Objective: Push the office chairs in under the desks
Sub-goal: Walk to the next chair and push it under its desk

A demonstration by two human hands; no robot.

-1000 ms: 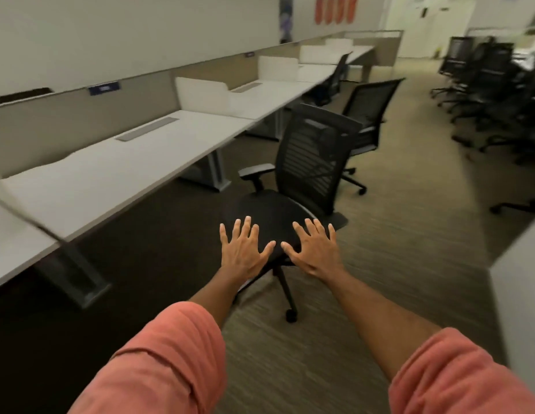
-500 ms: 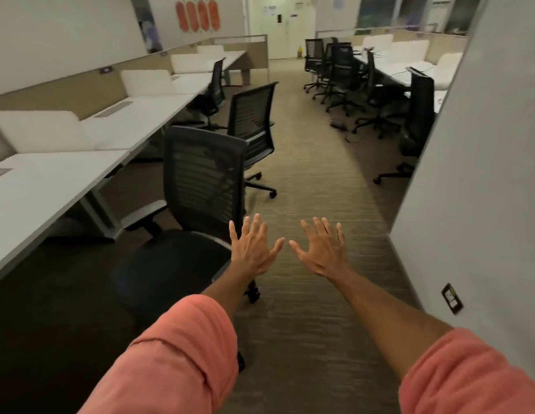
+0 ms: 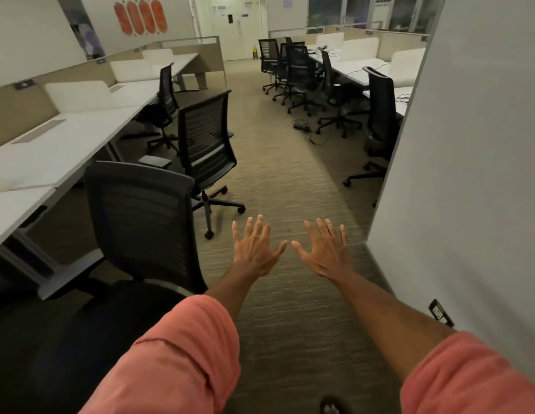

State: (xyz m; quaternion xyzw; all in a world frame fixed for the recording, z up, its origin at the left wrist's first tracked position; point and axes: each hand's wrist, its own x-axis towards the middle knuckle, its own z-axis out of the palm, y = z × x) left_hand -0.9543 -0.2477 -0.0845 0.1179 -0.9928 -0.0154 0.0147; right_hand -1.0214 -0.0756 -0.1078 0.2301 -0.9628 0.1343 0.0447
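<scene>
A black mesh-backed office chair stands close at my lower left, pulled out from the white desk and turned sideways. Beyond it a second black chair is out in the aisle, and a third sits near the desk farther back. My left hand and my right hand are stretched out in front of me over the carpet, fingers spread and straight. Neither hand touches a chair; the left one is just right of the nearest chair's back.
A grey partition wall with a socket plate closes off the right side. Several black chairs stand by the white desks at the back right. A cable and adapter lie on the carpeted aisle.
My view has swung right, from facing the nearest chair's seat to looking down the aisle. That chair now sits at my lower left. Both hands stay spread and have come off its seat.
</scene>
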